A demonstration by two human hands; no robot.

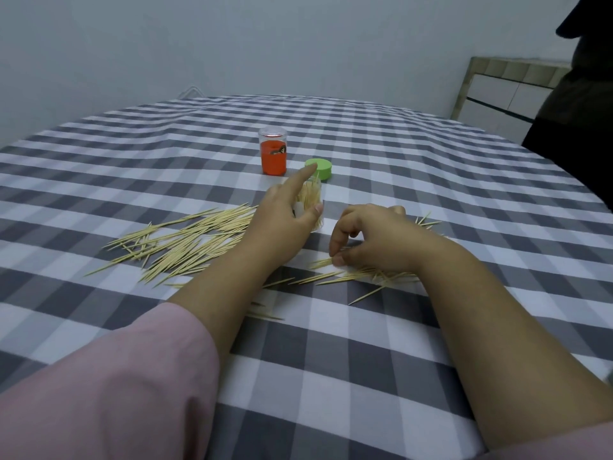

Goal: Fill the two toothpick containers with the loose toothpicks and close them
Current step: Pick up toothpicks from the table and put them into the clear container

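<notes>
My left hand [282, 217] grips the clear container [311, 200] at frame center, index finger extended. My right hand [371, 237] pinches loose toothpicks [185, 240] off the checked counter [365, 360]. Above them stand the closed orange container [273, 151] and 1 green lid [319, 170].

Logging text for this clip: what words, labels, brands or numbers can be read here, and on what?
No readable text.
Orange container: a small dark picture on its label, too blurred to read any words.
Green lid: plain.
Clear container held by the left hand: no print visible.
</notes>
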